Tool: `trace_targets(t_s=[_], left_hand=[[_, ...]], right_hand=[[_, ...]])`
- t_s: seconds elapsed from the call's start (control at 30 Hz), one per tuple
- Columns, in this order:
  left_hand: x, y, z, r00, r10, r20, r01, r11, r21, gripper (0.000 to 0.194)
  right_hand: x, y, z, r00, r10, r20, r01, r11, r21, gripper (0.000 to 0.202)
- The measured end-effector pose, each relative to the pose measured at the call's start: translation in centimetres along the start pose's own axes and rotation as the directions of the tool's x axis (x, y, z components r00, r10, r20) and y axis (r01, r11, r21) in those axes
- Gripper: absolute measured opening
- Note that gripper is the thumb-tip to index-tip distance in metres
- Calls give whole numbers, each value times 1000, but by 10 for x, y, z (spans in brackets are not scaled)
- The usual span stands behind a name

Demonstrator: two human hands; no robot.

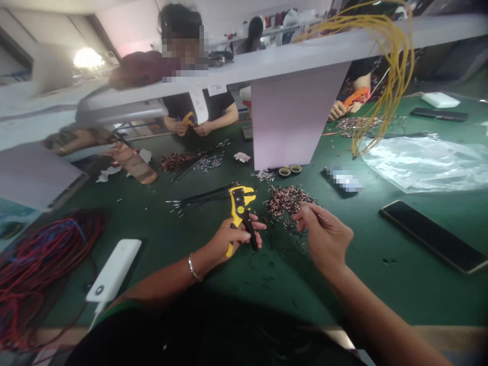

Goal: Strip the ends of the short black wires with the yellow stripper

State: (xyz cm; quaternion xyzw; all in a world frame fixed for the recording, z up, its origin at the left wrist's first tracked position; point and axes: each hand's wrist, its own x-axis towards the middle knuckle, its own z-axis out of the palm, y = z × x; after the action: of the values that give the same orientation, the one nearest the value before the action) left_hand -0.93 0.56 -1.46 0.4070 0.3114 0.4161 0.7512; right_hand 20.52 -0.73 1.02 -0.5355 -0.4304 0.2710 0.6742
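My left hand (232, 238) is wrapped round a yellow and black wire stripper (241, 206), its jaws pointing up and away from me. At the near right edge of a pile of short wires (285, 199) with coppery ends, my right hand (324, 235) is closed in a pinch. A thin dark piece, which looks like a short wire (323, 219), shows at its fingers; most of it is hidden. Longer black wires (206, 195) with bare tips lie behind and left of the stripper. Small dark scraps (269, 264) are scattered below the hands.
A white power bank (114, 269) and red-blue wire coils (49, 259) lie left. Right are a phone (434, 235) and a plastic bag (423, 162). Tape rolls (290, 171) stand by a white panel (297, 117) under a shelf. Two co-workers across hold hand tools.
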Motion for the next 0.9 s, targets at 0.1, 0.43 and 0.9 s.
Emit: trace_targets(t_s=[0.1, 0.43, 0.9], left_hand=[[1, -2, 0, 999, 17, -30, -16, 1000, 26, 47], [0, 0, -3, 999, -39, -36, 37, 998, -49, 43], [1, 3, 2, 999, -41, 14, 41, 999, -19, 42]], right_hand=[[0, 0, 0, 1000, 3, 4, -3, 1000, -7, 16], [-2, -2, -2, 999, -10, 32, 13, 997, -71, 17], [-9, 3, -4, 987, -58, 150, 80, 987, -142, 15]])
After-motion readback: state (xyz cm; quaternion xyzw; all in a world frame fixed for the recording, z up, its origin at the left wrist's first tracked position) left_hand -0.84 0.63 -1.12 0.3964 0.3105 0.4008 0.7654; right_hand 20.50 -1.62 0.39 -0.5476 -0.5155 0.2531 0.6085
